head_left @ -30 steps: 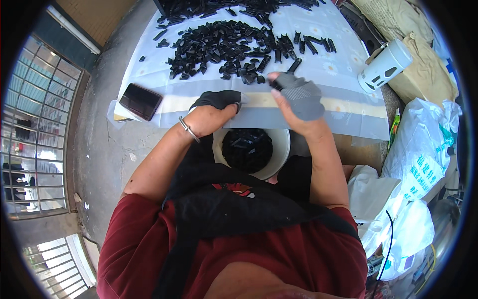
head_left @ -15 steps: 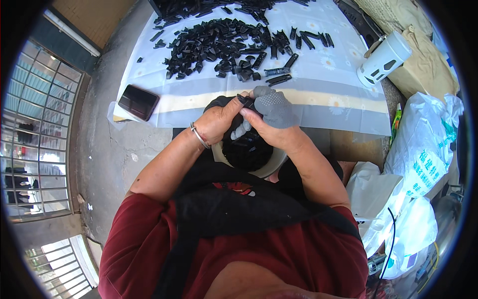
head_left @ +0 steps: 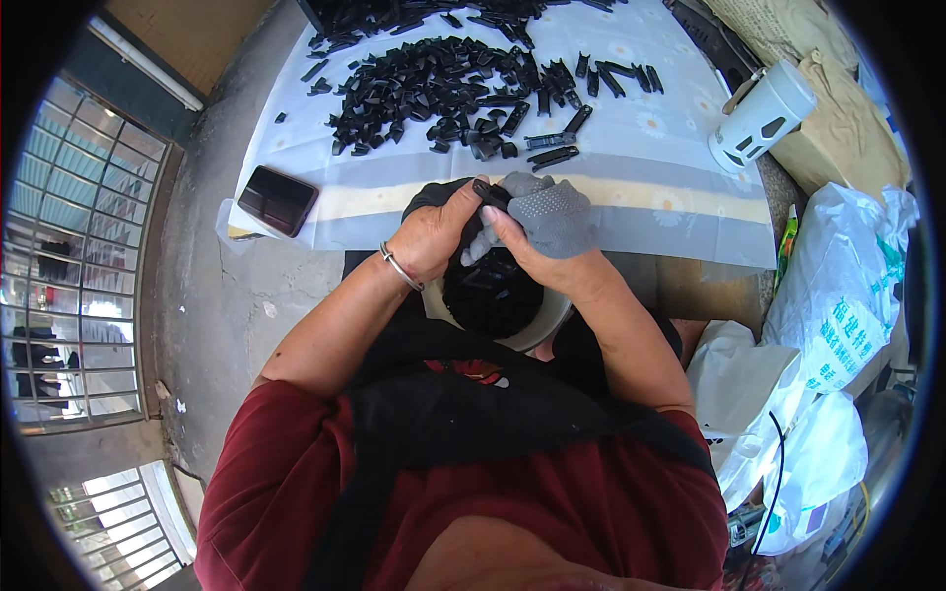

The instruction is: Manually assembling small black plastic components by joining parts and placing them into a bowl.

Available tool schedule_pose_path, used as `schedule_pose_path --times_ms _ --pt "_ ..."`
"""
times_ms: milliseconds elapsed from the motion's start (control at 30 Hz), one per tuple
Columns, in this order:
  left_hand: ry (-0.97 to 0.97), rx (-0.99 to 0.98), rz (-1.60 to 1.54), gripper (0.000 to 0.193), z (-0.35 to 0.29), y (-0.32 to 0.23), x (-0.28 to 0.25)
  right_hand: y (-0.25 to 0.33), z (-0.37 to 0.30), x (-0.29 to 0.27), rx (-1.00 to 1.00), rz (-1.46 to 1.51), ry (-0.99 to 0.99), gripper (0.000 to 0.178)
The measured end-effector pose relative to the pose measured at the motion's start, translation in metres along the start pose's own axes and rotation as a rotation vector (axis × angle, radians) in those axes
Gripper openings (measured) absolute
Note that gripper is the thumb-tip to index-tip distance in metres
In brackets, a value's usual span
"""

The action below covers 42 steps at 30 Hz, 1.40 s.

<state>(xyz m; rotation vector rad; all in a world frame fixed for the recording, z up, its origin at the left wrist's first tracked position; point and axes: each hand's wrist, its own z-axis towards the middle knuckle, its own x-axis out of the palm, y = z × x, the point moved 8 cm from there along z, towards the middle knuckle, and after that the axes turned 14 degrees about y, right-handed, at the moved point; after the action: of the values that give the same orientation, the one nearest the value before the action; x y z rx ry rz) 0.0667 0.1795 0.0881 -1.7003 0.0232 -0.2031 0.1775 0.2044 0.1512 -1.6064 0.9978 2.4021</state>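
Note:
Over the near edge of the table, both hands come together around a small black plastic part (head_left: 492, 194). My left hand (head_left: 434, 236), its fingers covered in dark fabric and a bangle at the wrist, grips the part with its thumb on top. From the other side, my right hand (head_left: 547, 217), in a grey dotted glove that leaves the thumb bare, is closed on the same part. Its exact shape is mostly hidden by the fingers. Directly below the hands sits a pale round tub (head_left: 554, 317) holding black plastic pieces (head_left: 493, 295).
Loose black plastic parts (head_left: 424, 94) are heaped across the cloth-covered table (head_left: 680, 148), with longer ones at the right of the heap. A phone (head_left: 277, 201) lies at the left corner. On the right stand a white tumbler (head_left: 762, 116) and plastic bags (head_left: 838, 286).
The hands stay together at nearly the same spot. My right fingers and thumb have shifted slightly, and more of the black part shows between the thumbs. The view has moved a little.

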Motion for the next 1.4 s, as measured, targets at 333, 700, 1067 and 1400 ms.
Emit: schedule_pose_path --times_ms 333,700,1067,1400 --pt "-0.164 0.053 0.169 0.037 -0.007 -0.014 -0.017 0.011 -0.014 -0.010 -0.013 -0.214 -0.061 0.026" --pt "-0.175 0.168 0.710 0.031 -0.010 -0.038 0.000 0.007 -0.012 -0.002 -0.023 -0.189 0.060 0.021" --pt "-0.070 -0.089 1.289 0.040 0.001 -0.043 -0.009 -0.028 0.000 0.007 0.111 0.026 0.213 0.033" --pt "-0.211 0.078 1.537 0.030 0.058 -0.040 -0.011 -0.064 0.014 -0.006 0.394 -0.347 0.196 0.029"
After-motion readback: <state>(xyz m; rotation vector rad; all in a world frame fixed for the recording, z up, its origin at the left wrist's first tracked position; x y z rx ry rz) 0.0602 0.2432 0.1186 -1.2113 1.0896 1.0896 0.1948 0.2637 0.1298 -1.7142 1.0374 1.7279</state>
